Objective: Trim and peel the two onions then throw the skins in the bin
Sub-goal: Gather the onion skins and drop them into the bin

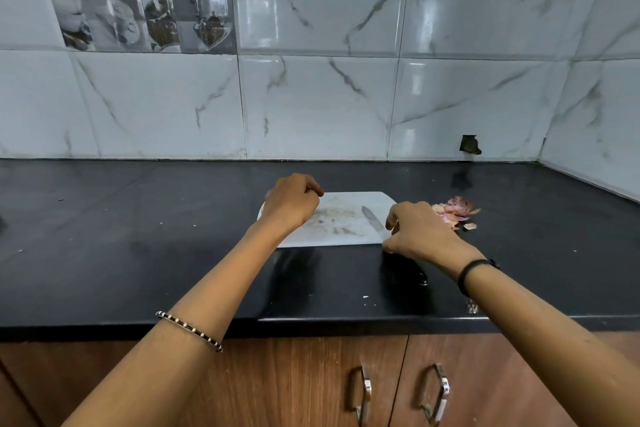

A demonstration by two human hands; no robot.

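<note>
Your left hand (291, 206) rests at the far-left corner of the white board (349, 203), fingers curled. Whether its grip holds anything cannot be told. Your right hand (420, 234) is over the board's right edge, fingers bent down, its grip likewise unclear. 1 knife (372, 218) lies on the board. The onion skins (457, 210) are heaped on the black bench (173, 218) just beside the right hand.
</note>
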